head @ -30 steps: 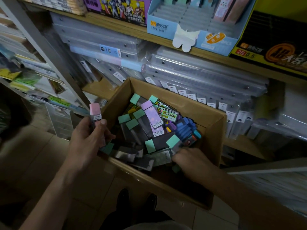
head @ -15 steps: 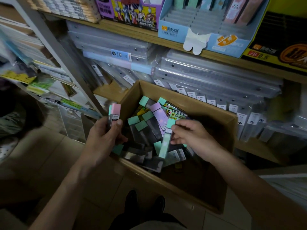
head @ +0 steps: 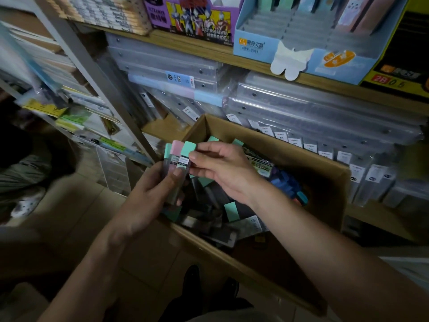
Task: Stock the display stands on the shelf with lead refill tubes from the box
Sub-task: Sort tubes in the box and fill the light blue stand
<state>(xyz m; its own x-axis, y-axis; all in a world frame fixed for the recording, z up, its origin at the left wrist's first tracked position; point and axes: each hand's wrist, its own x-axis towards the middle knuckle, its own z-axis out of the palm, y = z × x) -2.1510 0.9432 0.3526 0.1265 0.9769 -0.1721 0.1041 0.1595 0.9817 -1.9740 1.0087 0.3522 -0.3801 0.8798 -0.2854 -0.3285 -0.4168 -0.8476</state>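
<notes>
Three tubes (head: 177,156) are fanned out upright in the left hand (head: 148,201), right over the near-left corner of the box (head: 329,194). Two have teal caps and there's a pink-capped one between them. The left fingers are curled round the dark lower halves, with the thumb pressed on the front. The right hand (head: 222,170) reaches in over the box and pinches the rightmost teal-capped tube (head: 188,149) at its white label. Thumb and fingertips are closed on it, so both hands have hold of that one.

Down inside the box there's a messy heap of loose tubes (head: 231,211), mostly teal caps on dark bodies, with a few blue ones toward the box's right side.

Up above the box and behind it, the wooden shelf (head: 209,51) carries the light blue display stand (head: 257,46), which has stepped rows and a few pastel tubes standing at its back. Directly behind the box are stacks of clear plastic cases (head: 313,112). Below the box's near edge you can see a pair of dark shoes (head: 192,277) on the tile floor.
</notes>
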